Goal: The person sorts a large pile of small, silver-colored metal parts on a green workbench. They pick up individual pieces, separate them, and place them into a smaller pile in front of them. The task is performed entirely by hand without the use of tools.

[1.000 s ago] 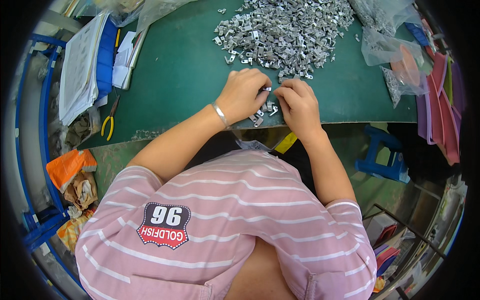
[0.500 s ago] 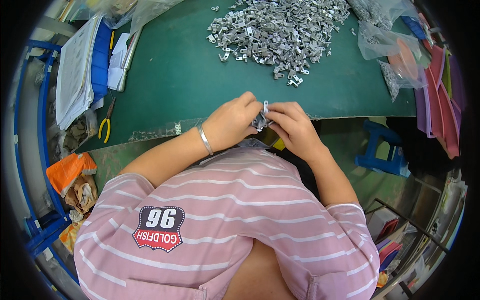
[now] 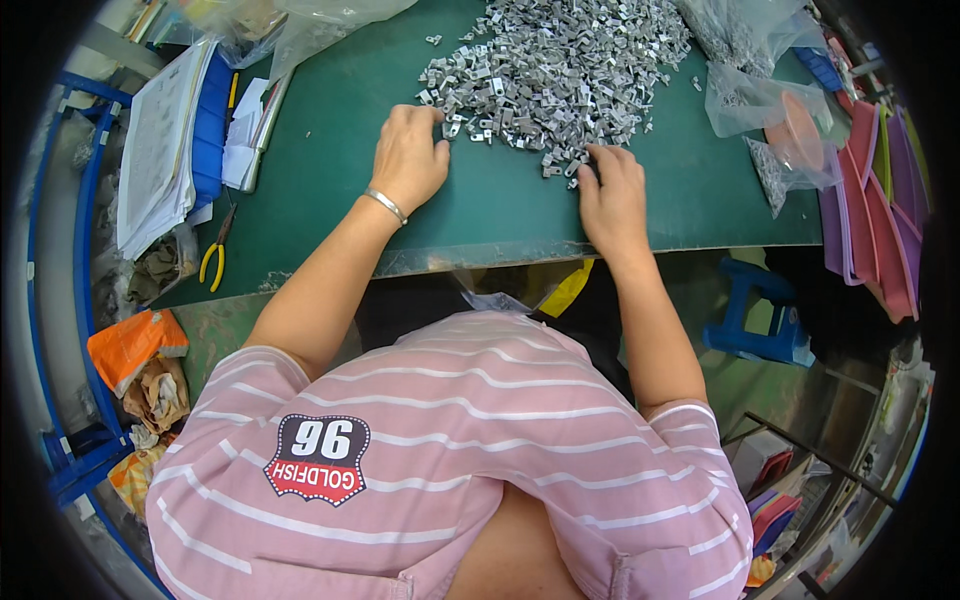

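Bent metal brackets, small and silver-grey, lie in a loose heap on the green tabletop, just ahead of my hands. Nearest is my pink striped shirt; beyond it, at the left, yellow-handled pliers rest near the table's front edge. My right hand is at the heap's near tip, thumb and forefinger slightly parted; I cannot tell whether they pinch a bracket. My left hand, a silver bracelet on its wrist, reaches the heap's left edge, fingers bent close together, thumb spread away, nothing seen between. Each bracket is probably light, stiff and hard to break, perhaps slick and sharp-edged; the flat, holed tab seems the best place to pinch. Farther off, at the right, stands a clear plastic bag.
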A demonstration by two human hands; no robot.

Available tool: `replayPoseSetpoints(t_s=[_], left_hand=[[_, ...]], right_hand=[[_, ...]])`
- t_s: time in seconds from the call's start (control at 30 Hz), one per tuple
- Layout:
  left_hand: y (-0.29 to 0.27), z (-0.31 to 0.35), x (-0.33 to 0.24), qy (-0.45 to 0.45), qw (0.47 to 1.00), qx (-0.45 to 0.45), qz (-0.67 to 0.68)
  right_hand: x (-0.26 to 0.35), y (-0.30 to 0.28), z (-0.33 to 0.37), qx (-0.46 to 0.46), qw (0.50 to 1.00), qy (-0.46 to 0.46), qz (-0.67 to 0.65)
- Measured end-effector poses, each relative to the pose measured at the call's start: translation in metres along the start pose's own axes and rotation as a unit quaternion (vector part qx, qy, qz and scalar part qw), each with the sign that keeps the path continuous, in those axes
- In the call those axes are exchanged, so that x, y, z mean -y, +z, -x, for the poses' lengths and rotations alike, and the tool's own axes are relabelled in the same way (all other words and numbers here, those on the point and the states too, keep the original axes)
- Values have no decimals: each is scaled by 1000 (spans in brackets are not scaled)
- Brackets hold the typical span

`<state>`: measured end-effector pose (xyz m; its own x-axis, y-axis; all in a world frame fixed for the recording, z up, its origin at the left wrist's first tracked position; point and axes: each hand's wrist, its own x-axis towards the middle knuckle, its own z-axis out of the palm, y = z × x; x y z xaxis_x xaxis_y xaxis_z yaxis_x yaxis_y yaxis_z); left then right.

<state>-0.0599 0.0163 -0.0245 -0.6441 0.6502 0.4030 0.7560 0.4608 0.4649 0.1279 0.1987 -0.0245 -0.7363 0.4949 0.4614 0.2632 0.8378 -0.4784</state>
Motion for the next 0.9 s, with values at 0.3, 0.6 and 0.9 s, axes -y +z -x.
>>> replayPoseSetpoints(t_s=[0.3,0.6,0.9], left_hand=[[-1,44,-55,126,959,135,215],[-13,57,-54,115,961,99,230],[-19,55,-59,154,963,116,186]], right_hand=[[38,-14,30,116,961,-13,-249],[32,-26,35,71,986,-75,-128],[39,-21,43,58,989,-42,-126]])
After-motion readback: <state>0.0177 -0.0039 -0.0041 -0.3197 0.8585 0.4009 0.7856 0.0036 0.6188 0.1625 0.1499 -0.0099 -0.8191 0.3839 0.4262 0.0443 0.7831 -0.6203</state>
